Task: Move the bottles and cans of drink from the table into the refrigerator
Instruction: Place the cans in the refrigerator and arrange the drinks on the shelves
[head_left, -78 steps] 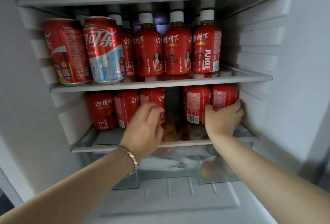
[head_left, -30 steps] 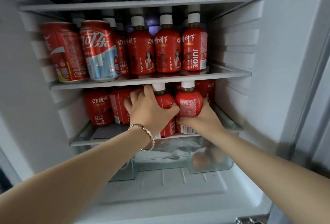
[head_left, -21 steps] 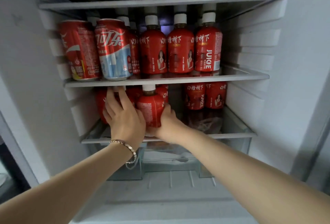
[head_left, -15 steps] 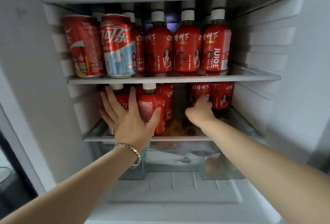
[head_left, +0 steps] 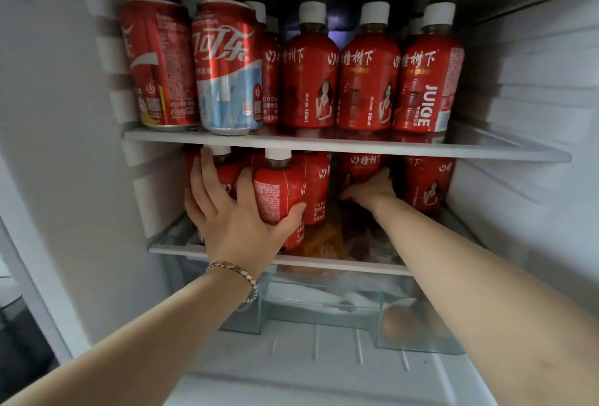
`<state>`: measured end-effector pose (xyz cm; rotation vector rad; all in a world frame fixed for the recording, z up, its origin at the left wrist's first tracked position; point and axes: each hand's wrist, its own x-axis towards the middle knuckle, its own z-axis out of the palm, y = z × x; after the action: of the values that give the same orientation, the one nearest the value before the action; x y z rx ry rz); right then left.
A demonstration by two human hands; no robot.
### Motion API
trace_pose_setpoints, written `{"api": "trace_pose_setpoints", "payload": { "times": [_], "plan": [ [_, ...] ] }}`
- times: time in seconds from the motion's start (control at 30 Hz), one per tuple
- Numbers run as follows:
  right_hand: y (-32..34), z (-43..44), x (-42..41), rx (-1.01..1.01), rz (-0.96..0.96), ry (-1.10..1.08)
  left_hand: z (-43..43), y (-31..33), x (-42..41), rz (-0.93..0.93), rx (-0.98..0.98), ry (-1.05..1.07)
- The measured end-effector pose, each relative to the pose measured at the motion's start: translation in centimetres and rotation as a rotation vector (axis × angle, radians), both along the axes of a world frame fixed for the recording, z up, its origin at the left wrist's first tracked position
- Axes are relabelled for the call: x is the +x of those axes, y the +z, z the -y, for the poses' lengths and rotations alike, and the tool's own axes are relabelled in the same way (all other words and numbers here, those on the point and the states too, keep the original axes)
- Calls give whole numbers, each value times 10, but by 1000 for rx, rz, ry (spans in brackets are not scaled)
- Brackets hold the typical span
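- left hand (head_left: pixel 227 211) grasps front bottle (head_left: pixel 278 191) on lower shelf (head_left: pixel 340 264), thumb curled round it;
- right hand (head_left: pixel 369 190) at rear bottle (head_left: pixel 361 166); grip hidden, cannot tell;
- cans (head_left: pixel 227 72), more bottles (head_left: pixel 308 81) stand on upper shelf (head_left: pixel 324 146)

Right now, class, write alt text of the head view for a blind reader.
A person's left hand grips a red juice bottle on a refrigerator's lower shelf while the right hand reaches among bottles further back. Two cola cans and more juice bottles line the shelf above.
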<state>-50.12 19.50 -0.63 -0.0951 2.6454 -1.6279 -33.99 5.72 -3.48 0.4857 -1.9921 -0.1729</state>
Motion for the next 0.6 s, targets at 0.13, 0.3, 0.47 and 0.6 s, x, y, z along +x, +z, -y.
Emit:
{"api": "trace_pose_setpoints", "payload": {
  "times": [0.13,0.3,0.47,0.6],
  "plan": [
    [-1,1,-7,-48,-20,-33,3,0,-2,-6,-6,8],
    [10,-7,-10,-19,54,96,3,0,-1,-13,-11,12],
    [6,-6,-9,-122,25,188,1,0,-2,-22,-19,19],
    [2,-6,-12,-94,-10,260,3,-1,-3,-26,-31,23]
  ]
}}
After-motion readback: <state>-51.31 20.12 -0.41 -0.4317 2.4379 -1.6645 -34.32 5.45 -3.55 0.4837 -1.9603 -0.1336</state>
